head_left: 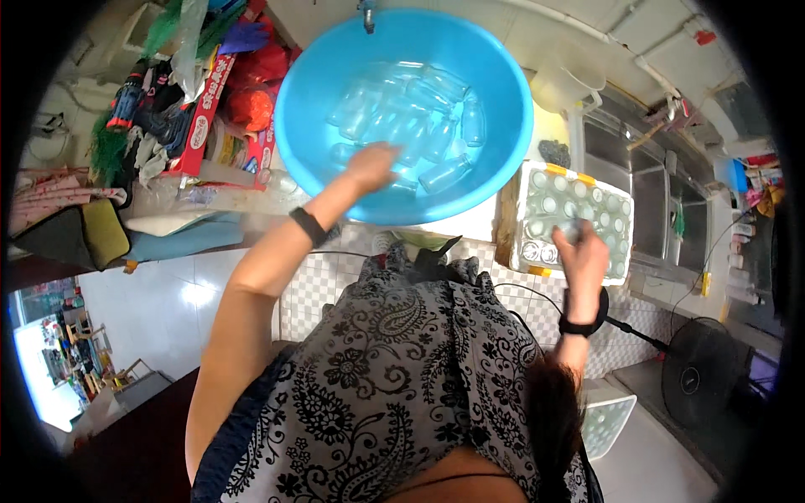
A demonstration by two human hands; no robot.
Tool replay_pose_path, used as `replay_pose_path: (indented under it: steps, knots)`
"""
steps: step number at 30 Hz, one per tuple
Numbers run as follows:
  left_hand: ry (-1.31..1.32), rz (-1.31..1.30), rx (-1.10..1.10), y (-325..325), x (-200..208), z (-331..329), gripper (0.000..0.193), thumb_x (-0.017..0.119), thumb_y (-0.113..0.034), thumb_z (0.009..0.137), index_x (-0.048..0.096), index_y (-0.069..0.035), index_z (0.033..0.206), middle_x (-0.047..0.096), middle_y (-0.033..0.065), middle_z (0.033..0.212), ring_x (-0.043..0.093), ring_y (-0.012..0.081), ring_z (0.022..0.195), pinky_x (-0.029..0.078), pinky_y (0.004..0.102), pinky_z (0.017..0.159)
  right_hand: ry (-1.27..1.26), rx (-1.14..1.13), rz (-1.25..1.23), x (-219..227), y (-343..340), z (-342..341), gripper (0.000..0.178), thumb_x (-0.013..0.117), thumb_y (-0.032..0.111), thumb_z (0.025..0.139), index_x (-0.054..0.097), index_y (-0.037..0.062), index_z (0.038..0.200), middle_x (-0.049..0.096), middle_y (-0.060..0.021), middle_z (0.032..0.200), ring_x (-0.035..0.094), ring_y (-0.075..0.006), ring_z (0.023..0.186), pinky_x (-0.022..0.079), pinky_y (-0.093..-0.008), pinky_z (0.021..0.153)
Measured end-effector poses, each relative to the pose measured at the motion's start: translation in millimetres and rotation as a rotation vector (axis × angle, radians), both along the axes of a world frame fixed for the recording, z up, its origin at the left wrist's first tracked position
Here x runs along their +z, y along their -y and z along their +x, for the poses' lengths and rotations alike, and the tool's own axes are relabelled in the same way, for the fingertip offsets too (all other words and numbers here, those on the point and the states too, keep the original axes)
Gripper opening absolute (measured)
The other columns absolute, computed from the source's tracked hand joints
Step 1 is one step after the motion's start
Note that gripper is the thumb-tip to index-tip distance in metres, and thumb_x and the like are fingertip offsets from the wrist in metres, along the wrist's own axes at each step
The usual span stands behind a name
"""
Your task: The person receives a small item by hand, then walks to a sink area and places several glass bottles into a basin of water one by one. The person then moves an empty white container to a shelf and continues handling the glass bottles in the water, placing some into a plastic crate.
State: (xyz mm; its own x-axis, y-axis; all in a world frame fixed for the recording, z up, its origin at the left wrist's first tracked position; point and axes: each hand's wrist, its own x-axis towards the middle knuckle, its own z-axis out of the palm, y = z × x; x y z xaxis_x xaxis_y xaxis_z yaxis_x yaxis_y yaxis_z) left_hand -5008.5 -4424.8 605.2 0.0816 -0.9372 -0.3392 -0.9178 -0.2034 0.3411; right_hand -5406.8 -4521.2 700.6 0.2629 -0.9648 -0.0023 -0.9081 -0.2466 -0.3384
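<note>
A large light-blue basin (pixel 511 159) holds several clear glass bottles (pixel 444 173) lying in water. My left hand (pixel 375 166) reaches over the basin's near left side, just above the bottles; motion smears its fingers, and I cannot tell whether they touch one. To the right stands a white crate (pixel 620 272) packed with upright glass bottles. Over its near part my right hand (pixel 584 251) is closed on a clear glass bottle (pixel 575 226), which is partly hidden by the fingers and hard to tell from the bottles behind.
A tap (pixel 366 15) hangs over the basin's far rim. A clear plastic jug (pixel 566 88) stands behind the crate. Bags and a red box (pixel 205 117) crowd the counter at left. A black fan (pixel 698 369) and a second bottle crate (pixel 608 423) are low at right.
</note>
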Motion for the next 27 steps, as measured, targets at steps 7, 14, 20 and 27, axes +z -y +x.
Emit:
replay_pose_path:
  steps: [7, 14, 20, 27]
  knots:
    - [-0.586, -0.87, -0.259, 2.7, 114.0, -129.1, 0.087, 0.081, -0.019, 0.075, 0.04, -0.009, 0.151, 0.058, 0.0156, 0.134, 0.058, 0.0327, 0.119, 0.047, 0.0426, 0.102, 0.348, 0.292, 0.179, 107.8, -27.5, 70.2, 0.046, 0.079, 0.027, 0.083, 0.068, -0.0008, 0.118, 0.072, -0.0186, 0.092, 0.068, -0.0188, 0.081, 0.053, -0.0336, 0.073]
    - [-1.129, -0.409, 0.464, -21.7, 105.4, -97.5, 0.095, 0.077, -0.019, 0.084, 0.019, -0.006, 0.158, 0.062, 0.0071, 0.094, 0.063, 0.0128, 0.078, 0.051, 0.0259, 0.066, 0.298, 0.574, -0.217, 69.2, -35.3, 121.1, 0.045, 0.059, 0.009, 0.095, 0.057, 0.0161, 0.14, 0.064, -0.0116, 0.089, 0.067, -0.0309, 0.076, 0.054, -0.0409, 0.066]
    - [-1.217, -0.311, 0.529, -34.5, 103.0, -92.1, 0.093, 0.075, -0.02, 0.085, 0.019, -0.001, 0.158, 0.063, 0.0051, 0.085, 0.062, 0.0123, 0.072, 0.05, 0.0252, 0.062, 0.275, 0.561, -0.299, 43.7, -36.5, 146.7, 0.053, 0.062, 0.003, 0.087, 0.059, 0.0186, 0.138, 0.061, -0.0102, 0.082, 0.065, -0.0309, 0.067, 0.052, -0.0423, 0.059]
    - [-1.071, -0.195, 0.525, -38.8, 98.4, -79.2, 0.091, 0.076, -0.024, 0.084, 0.026, -0.003, 0.157, 0.066, 0.0055, 0.077, 0.06, 0.0108, 0.069, 0.048, 0.0263, 0.061, 0.355, 0.521, -0.157, 9.4, -32.3, 155.4, 0.057, 0.059, -0.004, 0.085, 0.06, 0.0196, 0.138, 0.065, -0.0127, 0.086, 0.067, -0.0342, 0.072, 0.053, -0.0438, 0.063]
